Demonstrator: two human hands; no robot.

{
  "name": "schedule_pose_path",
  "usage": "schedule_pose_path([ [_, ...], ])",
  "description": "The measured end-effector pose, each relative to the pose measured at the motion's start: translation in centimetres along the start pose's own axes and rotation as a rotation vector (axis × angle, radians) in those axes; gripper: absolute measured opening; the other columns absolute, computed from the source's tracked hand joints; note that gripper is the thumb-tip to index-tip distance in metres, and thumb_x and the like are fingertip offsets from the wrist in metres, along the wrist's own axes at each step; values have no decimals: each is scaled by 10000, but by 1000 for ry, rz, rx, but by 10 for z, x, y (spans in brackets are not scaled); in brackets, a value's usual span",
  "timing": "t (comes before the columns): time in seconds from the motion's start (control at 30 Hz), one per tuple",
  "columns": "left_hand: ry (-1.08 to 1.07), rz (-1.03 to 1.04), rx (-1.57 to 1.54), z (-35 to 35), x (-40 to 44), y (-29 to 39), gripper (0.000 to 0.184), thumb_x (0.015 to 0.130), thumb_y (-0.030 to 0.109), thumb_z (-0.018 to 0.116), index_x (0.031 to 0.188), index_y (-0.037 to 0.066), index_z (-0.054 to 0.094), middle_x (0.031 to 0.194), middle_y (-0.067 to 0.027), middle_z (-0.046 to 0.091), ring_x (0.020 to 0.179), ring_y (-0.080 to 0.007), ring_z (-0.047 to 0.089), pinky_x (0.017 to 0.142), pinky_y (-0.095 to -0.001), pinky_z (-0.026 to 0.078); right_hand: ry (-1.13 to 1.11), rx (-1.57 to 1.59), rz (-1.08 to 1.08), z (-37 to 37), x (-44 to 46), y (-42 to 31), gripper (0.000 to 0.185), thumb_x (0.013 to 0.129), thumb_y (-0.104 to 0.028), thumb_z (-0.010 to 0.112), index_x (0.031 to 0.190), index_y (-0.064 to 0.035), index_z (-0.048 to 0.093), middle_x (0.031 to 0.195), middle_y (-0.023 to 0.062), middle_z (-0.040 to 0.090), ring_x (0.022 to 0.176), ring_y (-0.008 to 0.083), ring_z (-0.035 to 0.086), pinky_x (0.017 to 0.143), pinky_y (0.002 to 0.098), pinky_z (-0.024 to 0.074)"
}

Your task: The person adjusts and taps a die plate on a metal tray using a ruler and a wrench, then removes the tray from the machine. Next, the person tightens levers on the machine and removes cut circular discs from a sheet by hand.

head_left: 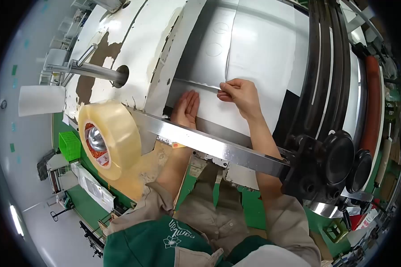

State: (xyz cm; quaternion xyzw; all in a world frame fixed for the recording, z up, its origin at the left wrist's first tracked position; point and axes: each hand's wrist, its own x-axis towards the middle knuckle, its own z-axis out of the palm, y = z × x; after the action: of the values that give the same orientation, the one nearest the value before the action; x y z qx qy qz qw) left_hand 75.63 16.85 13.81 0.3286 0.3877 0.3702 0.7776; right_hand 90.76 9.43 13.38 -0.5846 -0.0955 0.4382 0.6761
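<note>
My right hand (241, 97) pinches the lower corner of a thin grey sheet (205, 58) marked with faint circles. A raised, slightly wavy edge runs up from that corner, beside a paler white sheet (263, 58) on the same curved surface. Left of it, my left hand (186, 109) lies with its fingers stretched out just below the grey sheet's bottom edge, nothing visible in its grasp. A metal bar (214, 144) crosses above both forearms.
A large roll of clear tape (113, 135) hangs on a spindle at left. Black knobs (338, 155) stand at the bar's right end. Dark rollers (327, 66) and a red roller (370, 104) run along the right. A metal rod (93, 70) sticks out of the chipped white machine panel (142, 40).
</note>
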Motion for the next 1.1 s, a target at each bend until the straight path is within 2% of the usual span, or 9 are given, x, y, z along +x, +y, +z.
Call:
schedule_pose_path([
  [0.4, 24, -16, -211, 4, 56, -7, 301, 877, 175, 575, 1078, -43, 522, 1138, -138, 547, 1080, -233, 532, 1024, -364, 393, -36, -24, 34, -11, -9, -6, 193, 834, -92, 615, 848, 100, 597, 725, 143, 636, 646, 161, 645, 584, 233, 547],
  [0.43, -50, 13, -250, 0, 65, -10, 301, 860, 177, 606, 1078, -14, 527, 1086, -107, 559, 1047, -221, 539, 991, -353, 419, -75, -16, 45, -13, -10, -10, 235, 836, -122, 621, 891, 104, 588, 756, 144, 633, 670, 163, 645, 601, 240, 542],
  [0.53, 71, 10, -240, 11, 74, -6, 313, 836, 152, 634, 1105, 36, 524, 1040, -61, 560, 1003, -199, 541, 914, -347, 458, -35, -145, 30, -12, -5, -22, 389, 816, -165, 650, 1045, 125, 526, 821, 155, 630, 697, 173, 644, 609, 240, 528],
  [0.63, 152, -17, -279, 12, 88, -13, 320, 829, 137, 640, 1116, 54, 526, 1043, -51, 562, 983, -189, 545, 874, -332, 468, 139, -310, -212, -7, 25, -29, 657, 771, -307, 687, 1261, 29, 407, 845, 165, 617, 704, 167, 597, 620, 274, 488],
  [0.7, 185, 30, -295, 21, 89, -11, 343, 824, 126, 643, 1138, 60, 523, 1093, -53, 558, 994, -189, 539, 864, -325, 466, 218, -327, -232, 1, 51, -33, 744, 754, -347, 690, 1329, -31, 340, 867, 170, 617, 704, 160, 573, 622, 286, 476],
  [0.73, 126, 35, -295, 8, 101, -18, 347, 824, 122, 642, 1143, 59, 521, 1105, -54, 556, 1008, -195, 536, 872, -326, 463, 188, -235, -173, 3, 63, -34, 732, 764, -313, 680, 1347, -54, 320, 900, 175, 624, 710, 163, 574, 633, 277, 470],
  [0.77, 63, 41, -295, -6, 117, -26, 351, 824, 118, 641, 1148, 59, 519, 1118, -55, 554, 1022, -200, 533, 879, -327, 460, 126, -191, -69, 3, 71, -37, 709, 759, -255, 687, 1343, -57, 336, 1053, 197, 598, 761, 175, 577, 686, 281, 476],
  [0.9, 103, 22, -282, 0, 121, -24, 380, 817, 122, 649, 1162, 46, 510, 1137, -64, 547, 1038, -202, 525, 893, -324, 447, 64, -119, -255, 15, 83, -36, 591, 731, -73, 683, 1275, -46, 453, 1274, 138, 484, 993, 206, 555, 826, 284, 475],
  [1.1, 163, -6, -239, 14, 109, -20, 414, 814, 126, 652, 1186, 35, 494, 1161, -74, 536, 1052, -203, 517, 905, -322, 435, -34, 28, -215, 16, 81, -42, 501, 733, -17, 682, 1210, -28, 533, 1255, 123, 509, 1012, 195, 561, 882, 273, 470],
])
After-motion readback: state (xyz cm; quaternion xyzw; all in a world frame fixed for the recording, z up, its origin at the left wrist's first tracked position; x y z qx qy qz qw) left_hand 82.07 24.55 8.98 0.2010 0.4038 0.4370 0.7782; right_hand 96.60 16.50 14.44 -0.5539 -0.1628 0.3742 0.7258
